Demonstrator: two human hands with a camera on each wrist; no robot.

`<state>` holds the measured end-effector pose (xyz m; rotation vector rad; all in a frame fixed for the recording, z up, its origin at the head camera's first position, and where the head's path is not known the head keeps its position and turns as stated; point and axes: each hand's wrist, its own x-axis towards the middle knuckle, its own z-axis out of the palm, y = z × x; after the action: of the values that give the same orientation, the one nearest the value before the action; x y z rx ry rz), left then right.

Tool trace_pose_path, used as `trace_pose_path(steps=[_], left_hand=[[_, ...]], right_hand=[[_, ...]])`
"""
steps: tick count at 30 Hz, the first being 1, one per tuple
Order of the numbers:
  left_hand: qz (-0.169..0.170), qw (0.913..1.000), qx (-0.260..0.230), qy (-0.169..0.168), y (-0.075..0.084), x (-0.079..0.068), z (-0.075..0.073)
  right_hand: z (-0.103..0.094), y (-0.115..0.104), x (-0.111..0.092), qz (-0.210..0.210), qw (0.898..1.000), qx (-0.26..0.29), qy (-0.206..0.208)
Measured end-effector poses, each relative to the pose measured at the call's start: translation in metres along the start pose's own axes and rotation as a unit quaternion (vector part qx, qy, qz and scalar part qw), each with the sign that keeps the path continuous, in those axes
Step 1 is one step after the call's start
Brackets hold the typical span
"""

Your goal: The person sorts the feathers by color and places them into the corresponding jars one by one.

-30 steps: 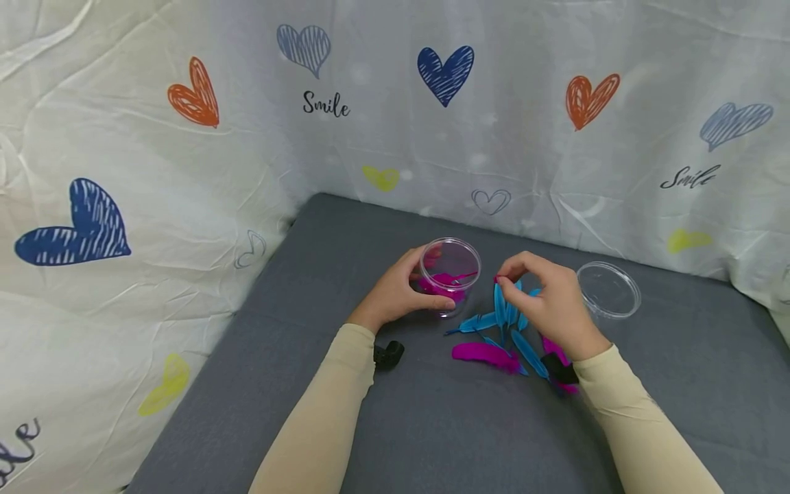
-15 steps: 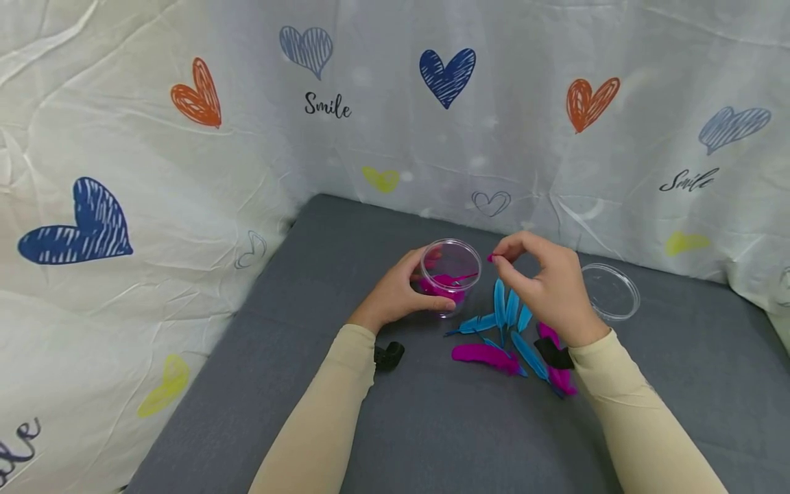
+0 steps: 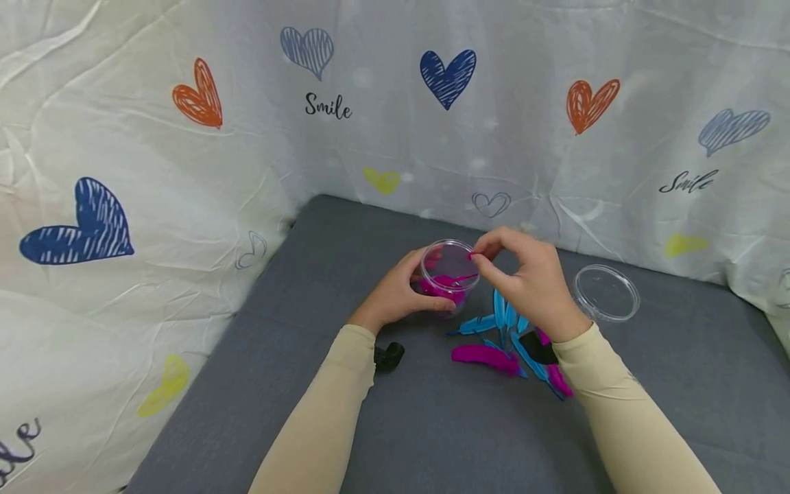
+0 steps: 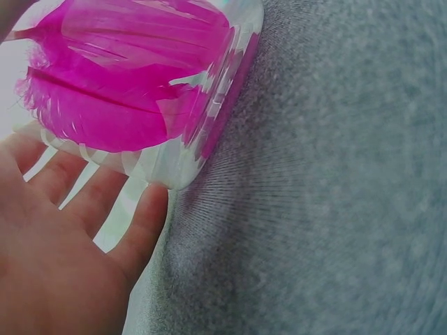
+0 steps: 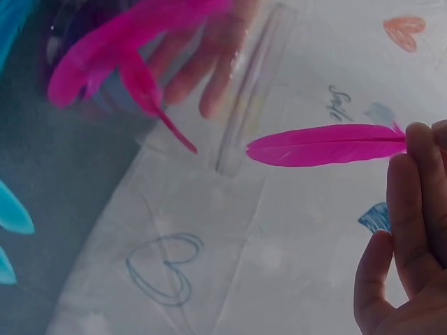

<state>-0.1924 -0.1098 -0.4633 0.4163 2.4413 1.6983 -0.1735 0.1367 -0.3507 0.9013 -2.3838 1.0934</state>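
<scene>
My left hand (image 3: 398,291) grips a clear plastic jar (image 3: 452,255), upright with its mouth uncovered. Magenta feathers (image 4: 119,112) lie inside it, close against the wall in the left wrist view. Between thumb and fingers of my right hand (image 3: 532,283) the end of another magenta feather (image 5: 325,145) is pinched. In the right wrist view this feather points at the jar's mouth, with its tip just by the rim. Seen from the head, the pinching fingertips are at the rim's right side, and most of the feather is hard to make out.
Several blue feathers (image 3: 478,324) and a magenta feather (image 3: 484,355) lie on the grey cloth (image 3: 432,439) below my right hand, partly under the wrist. A clear round lid (image 3: 607,293) lies to the right. Behind hangs a white curtain (image 3: 382,137) printed with hearts.
My right hand has lifted the magenta feather from above the blue feathers, then moved left to the jar's rim. The left hand and jar have stayed in place.
</scene>
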Motion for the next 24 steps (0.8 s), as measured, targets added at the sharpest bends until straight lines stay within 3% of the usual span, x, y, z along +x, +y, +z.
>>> trace_pose_path(steps=[24], left_hand=[[0.006,1.0000,0.003,0.000,0.000,0.001,0.000]], right_hand=[[0.022,0.013,-0.011,0.059,0.997,-0.016,-0.050]])
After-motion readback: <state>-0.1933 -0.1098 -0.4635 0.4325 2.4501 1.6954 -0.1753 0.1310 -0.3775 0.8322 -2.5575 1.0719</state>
